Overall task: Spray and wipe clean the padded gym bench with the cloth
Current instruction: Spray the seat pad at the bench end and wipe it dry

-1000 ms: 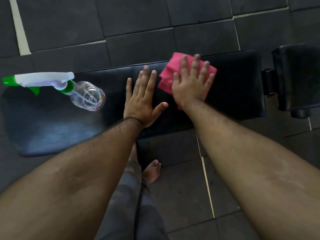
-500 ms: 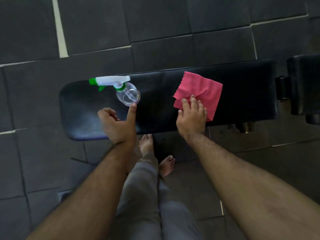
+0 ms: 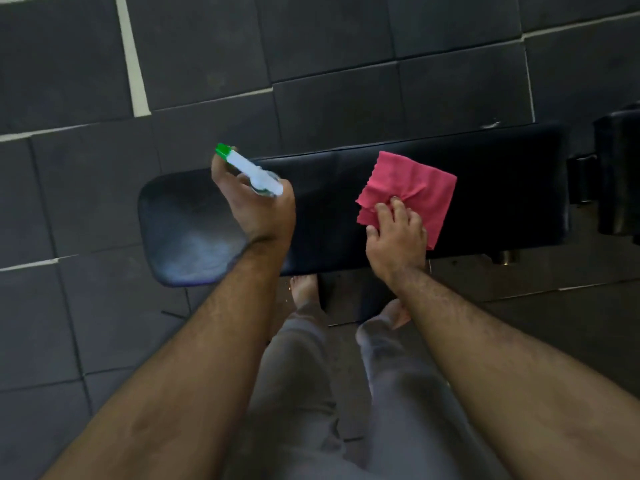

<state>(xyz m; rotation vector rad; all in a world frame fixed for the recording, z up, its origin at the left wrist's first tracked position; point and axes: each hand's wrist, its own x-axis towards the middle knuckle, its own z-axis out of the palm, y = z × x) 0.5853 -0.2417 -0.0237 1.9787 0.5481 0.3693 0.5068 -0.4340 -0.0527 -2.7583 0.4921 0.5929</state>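
Note:
The black padded gym bench [image 3: 332,188] runs left to right across the middle of the head view. My left hand [image 3: 256,206] is closed around the spray bottle [image 3: 251,171], whose white head and green nozzle point up and to the left above the bench's left part. A pink cloth [image 3: 415,188] lies flat on the bench to the right. My right hand [image 3: 396,237] rests on the cloth's near left corner, its fingers curled and bunching the fabric. The bottle's clear body is mostly hidden by my hand.
Dark rubber floor tiles [image 3: 346,46] surround the bench. A second black pad [image 3: 620,174] joins the bench at the right edge by a metal bracket. My grey-trousered legs and bare feet [image 3: 304,289] stand against the bench's near side.
My left hand has taken hold of the spray bottle and lifted it off the bench. My right hand has slid to the cloth's near corner and curled its fingers. The view has pulled back.

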